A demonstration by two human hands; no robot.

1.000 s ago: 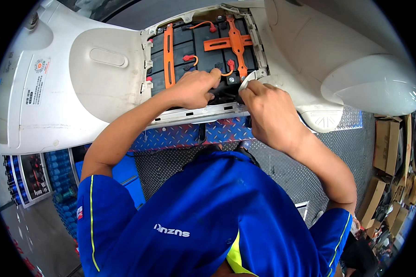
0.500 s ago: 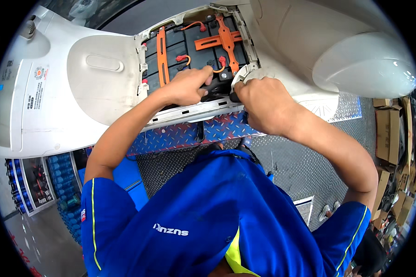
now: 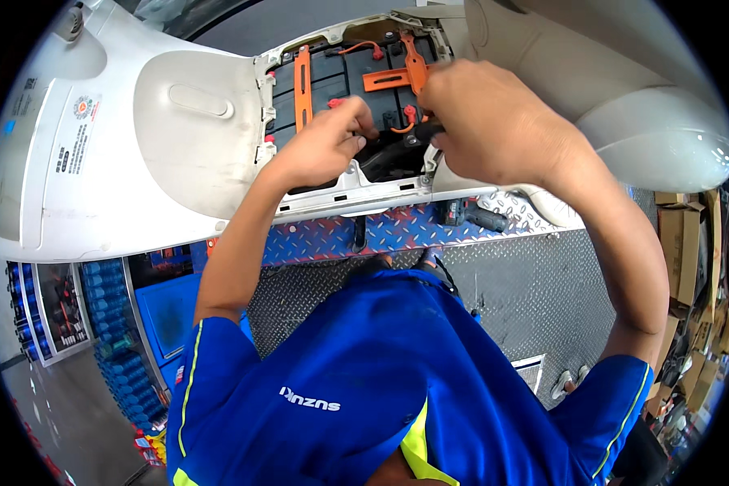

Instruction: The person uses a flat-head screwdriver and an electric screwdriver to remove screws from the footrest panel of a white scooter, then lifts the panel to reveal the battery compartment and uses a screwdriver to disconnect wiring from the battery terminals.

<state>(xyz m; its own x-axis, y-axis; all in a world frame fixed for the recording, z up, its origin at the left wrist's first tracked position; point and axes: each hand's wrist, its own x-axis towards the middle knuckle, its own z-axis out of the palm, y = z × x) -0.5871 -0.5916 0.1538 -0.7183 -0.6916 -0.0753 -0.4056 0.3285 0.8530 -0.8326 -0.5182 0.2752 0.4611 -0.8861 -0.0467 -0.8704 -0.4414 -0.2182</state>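
Over the open battery compartment (image 3: 340,89) of the white scooter body (image 3: 138,162), we had both hands at work among the black batteries (image 3: 332,77). Our left hand (image 3: 324,146) was curled, its fingertips pinched together at a red terminal cap (image 3: 336,103) and the dark cable bundle (image 3: 389,158) just beneath it; what exactly sat between the fingertips we could not tell. Our right hand (image 3: 494,121) was clenched over the right edge of the compartment, covering whatever it gripped, with a red-capped orange wire (image 3: 405,121) looping out just beside its thumb. Two orange hold-down straps crossed the batteries: one upright strap (image 3: 302,85) at the left, one cross-shaped strap (image 3: 397,77) near our right knuckles. The hinged white lid panel (image 3: 194,138) lay folded open to the left of the compartment. Below the scooter's rim, a dark power tool (image 3: 470,215) lay on the blue checker-plate platform (image 3: 316,239), near its right end. Grey checker plate (image 3: 510,292) spread beneath us, and cardboard boxes (image 3: 688,243) stood stacked at the far right. Our blue shirt (image 3: 381,381) filled the lower part of the view.
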